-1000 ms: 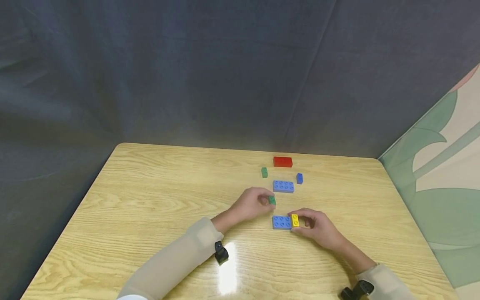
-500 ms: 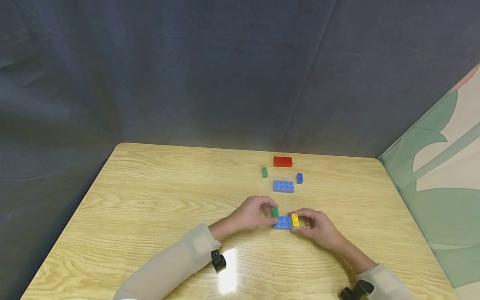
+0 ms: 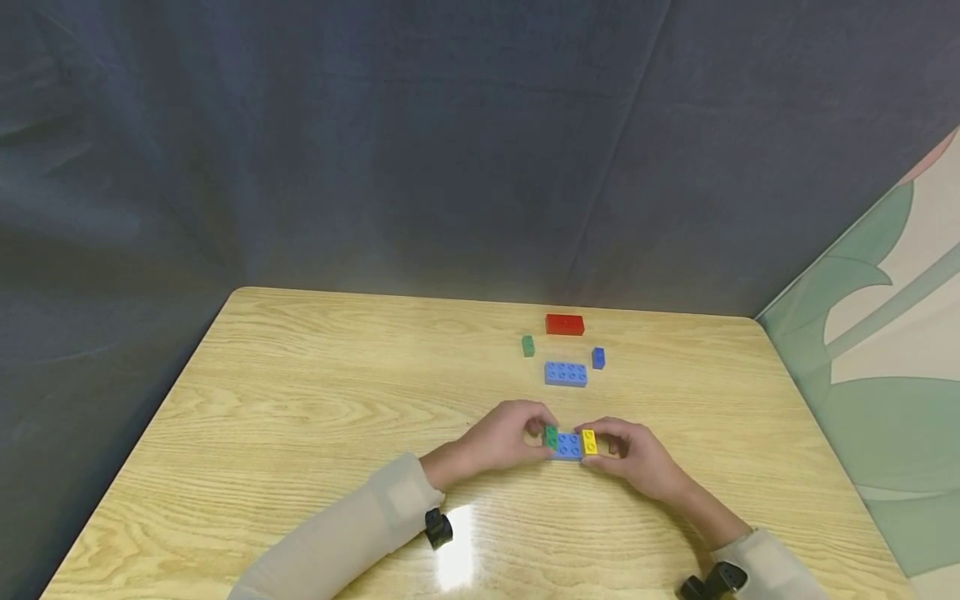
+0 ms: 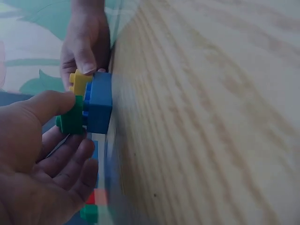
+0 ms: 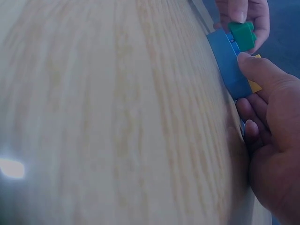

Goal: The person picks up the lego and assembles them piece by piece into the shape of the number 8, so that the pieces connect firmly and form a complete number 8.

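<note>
My left hand [image 3: 508,435] pinches a small green toy brick [image 4: 71,116] between thumb and fingers. It sits at the left end of a blue eight-stud building brick [image 3: 569,447]; in the left wrist view a thin gap with studs shows between the two. At the other end of that blue brick is a yellow two-stud brick [image 3: 589,442]. My right hand [image 3: 636,457] grips this yellow end, its thumb [image 5: 258,70] against the side of the blue brick in the right wrist view. The blue brick lies on the wooden table [image 3: 337,400], studs up.
Behind the hands lies a second blue brick [image 3: 566,374]. Farther back are a small green brick [image 3: 528,346], a small dark blue brick [image 3: 597,358] and a red brick [image 3: 564,325]. A dark curtain [image 3: 480,167] hangs beyond the table's far edge; a patterned panel [image 3: 892,400] borders the right.
My left hand has brought the green brick toward me, from behind the blue brick to over its left end. The right hand has stayed on the yellow end.
</note>
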Available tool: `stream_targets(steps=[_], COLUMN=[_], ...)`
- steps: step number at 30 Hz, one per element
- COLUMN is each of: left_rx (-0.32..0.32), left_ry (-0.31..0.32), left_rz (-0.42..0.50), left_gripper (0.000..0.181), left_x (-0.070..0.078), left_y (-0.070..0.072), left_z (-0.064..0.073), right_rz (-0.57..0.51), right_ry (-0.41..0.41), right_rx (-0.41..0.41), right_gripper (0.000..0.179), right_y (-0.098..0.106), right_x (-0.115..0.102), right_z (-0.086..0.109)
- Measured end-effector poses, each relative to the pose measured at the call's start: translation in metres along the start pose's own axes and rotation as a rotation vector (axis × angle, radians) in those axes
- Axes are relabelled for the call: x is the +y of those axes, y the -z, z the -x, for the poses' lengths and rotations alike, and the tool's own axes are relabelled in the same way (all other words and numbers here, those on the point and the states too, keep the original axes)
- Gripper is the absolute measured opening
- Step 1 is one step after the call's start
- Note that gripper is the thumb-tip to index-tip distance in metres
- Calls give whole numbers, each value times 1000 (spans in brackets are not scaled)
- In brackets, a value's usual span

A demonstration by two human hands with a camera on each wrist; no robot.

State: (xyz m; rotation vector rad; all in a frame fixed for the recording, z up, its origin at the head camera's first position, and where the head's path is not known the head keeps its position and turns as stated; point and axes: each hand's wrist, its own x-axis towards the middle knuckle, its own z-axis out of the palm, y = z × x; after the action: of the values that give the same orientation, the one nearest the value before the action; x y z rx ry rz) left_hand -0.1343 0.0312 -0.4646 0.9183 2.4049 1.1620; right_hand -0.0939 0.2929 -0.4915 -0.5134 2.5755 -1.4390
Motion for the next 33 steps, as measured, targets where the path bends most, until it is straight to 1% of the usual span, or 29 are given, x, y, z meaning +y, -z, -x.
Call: stream_targets(steps=[4, 7, 15, 21, 28, 33], left_rx=[-9, -13, -13, -33, -67, -67], left_ry=[-27, -29, -9, -9, -16, 0], left_rz=[-96, -117, -56, -49, -48, -62], left_gripper=[29, 29, 30, 30, 27, 25], left_x=[5, 8, 6, 5, 4, 4], left_y=[-2, -2, -1, 2, 4, 2], left_z=[0, 0, -3, -5, -11, -11], right_rz=[-3, -11, -3, -1, 15, 6], right_ry=[-4, 1, 17, 14, -15, -16], right_rx=[-1, -3, 6, 5, 8, 1], right_gripper=[37, 37, 38, 38, 39, 39], right_y=[0, -1, -1, 0, 0, 0], right_x=[0, 0, 0, 1, -1, -1], right_z=[0, 0, 0, 0, 1, 1])
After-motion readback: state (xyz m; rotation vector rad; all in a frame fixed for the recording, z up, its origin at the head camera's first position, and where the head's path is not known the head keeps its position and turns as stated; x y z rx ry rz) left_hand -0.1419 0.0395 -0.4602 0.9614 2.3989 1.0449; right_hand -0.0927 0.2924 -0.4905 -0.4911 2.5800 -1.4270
